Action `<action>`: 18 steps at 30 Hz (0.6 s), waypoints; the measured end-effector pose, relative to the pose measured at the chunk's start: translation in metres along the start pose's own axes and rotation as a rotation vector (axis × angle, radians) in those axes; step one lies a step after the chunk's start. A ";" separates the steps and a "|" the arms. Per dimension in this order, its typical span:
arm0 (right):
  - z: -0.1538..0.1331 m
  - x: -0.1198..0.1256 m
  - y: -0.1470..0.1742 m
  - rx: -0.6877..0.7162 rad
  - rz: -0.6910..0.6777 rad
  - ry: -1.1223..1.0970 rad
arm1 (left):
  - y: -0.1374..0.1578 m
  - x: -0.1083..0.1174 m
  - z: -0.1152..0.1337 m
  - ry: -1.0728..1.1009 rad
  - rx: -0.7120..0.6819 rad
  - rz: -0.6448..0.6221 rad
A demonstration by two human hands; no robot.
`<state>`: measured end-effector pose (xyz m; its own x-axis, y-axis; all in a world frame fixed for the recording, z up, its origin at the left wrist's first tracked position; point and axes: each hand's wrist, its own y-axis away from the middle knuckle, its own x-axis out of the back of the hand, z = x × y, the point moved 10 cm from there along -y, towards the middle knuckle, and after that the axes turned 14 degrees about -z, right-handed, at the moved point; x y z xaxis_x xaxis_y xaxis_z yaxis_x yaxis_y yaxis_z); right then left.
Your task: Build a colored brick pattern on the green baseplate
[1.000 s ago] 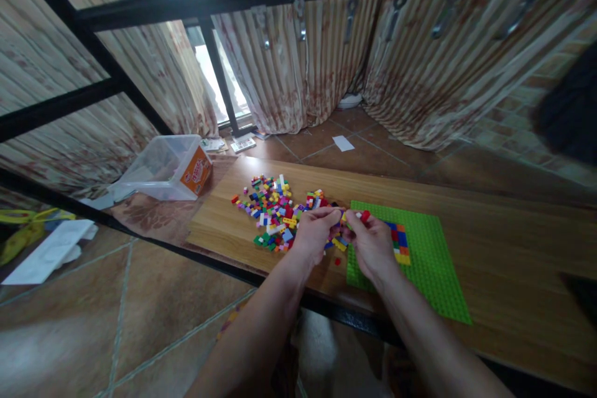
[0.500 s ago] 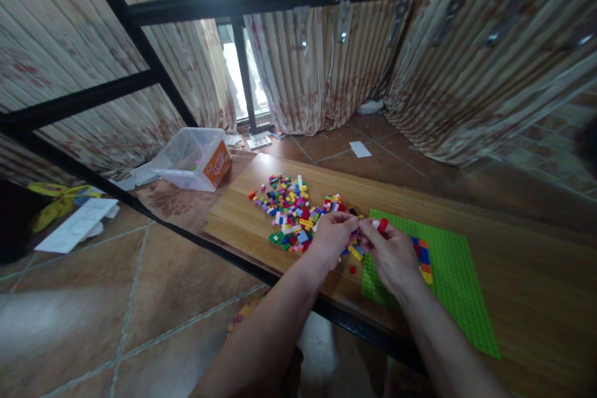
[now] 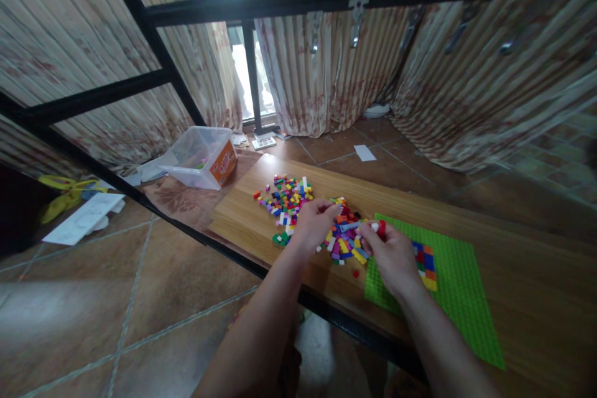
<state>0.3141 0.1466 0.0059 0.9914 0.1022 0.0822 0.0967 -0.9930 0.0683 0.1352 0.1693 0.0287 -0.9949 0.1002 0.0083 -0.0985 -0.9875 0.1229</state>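
Right fingers point(image 3: 372, 236) hold at least 2 bricks point(image 3: 382, 229) near 1 green baseplate point(image 3: 459, 289).

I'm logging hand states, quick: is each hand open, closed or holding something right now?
Left hand: by the loose bricks; open or closed cannot be told.
Right hand: closed, holding red and white bricks.

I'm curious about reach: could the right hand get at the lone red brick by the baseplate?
Probably yes: the red brick lies on the tabletop near the right hand, nothing visibly between, though that hand holds a red piece.
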 end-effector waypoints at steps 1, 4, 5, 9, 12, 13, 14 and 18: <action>-0.005 0.003 -0.001 0.010 0.027 0.163 | -0.001 0.012 0.007 -0.165 -0.025 0.049; -0.026 0.003 -0.001 0.080 0.082 0.599 | -0.005 0.033 0.023 -0.587 -0.038 0.137; -0.033 -0.001 -0.002 0.111 0.081 0.692 | -0.005 0.037 0.027 -0.698 -0.033 0.154; -0.045 -0.022 -0.004 0.184 0.035 0.890 | -0.009 0.039 0.033 -0.982 -0.007 0.169; -0.046 -0.033 -0.005 0.196 0.017 0.963 | -0.011 0.034 0.032 -1.057 -0.005 0.128; -0.046 -0.035 -0.005 0.202 0.013 0.975 | -0.012 0.032 0.032 -1.073 -0.012 0.116; -0.046 -0.037 -0.005 0.208 0.009 0.982 | -0.012 0.031 0.032 -1.087 -0.018 0.106; -0.045 -0.038 -0.004 0.209 0.009 0.974 | -0.012 0.035 0.031 -1.072 0.007 0.112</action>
<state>0.2718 0.1491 0.0472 0.4955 0.0057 0.8686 0.1960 -0.9749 -0.1054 0.1026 0.1883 0.0585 -0.4611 0.0666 0.8848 -0.0040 -0.9973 0.0730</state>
